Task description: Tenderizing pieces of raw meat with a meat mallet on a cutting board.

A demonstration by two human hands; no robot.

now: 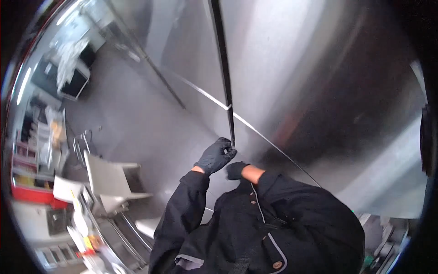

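Note:
A long, narrow black strip (223,64) runs down between large, shiny metal panels (278,59). My left hand (216,156), in a dark glove, is closed in a pinch at the strip's lower end, with thumb and forefinger bent into a ring. Just below and to the right, my right hand (236,170) is close to my chest, also in a dark glove. Its fingers are blurred and partly turned away, so whether they hold anything does not show. A thin bright seam (267,141) crosses the metal aslant behind the strip.
At the left stand a pale chair (107,180) and a white-topped work surface cluttered with items. Farther back are a dark cart (74,84) with plastic on it and shelves with a red bin (32,194). Assorted objects (385,239) sit at the lower right.

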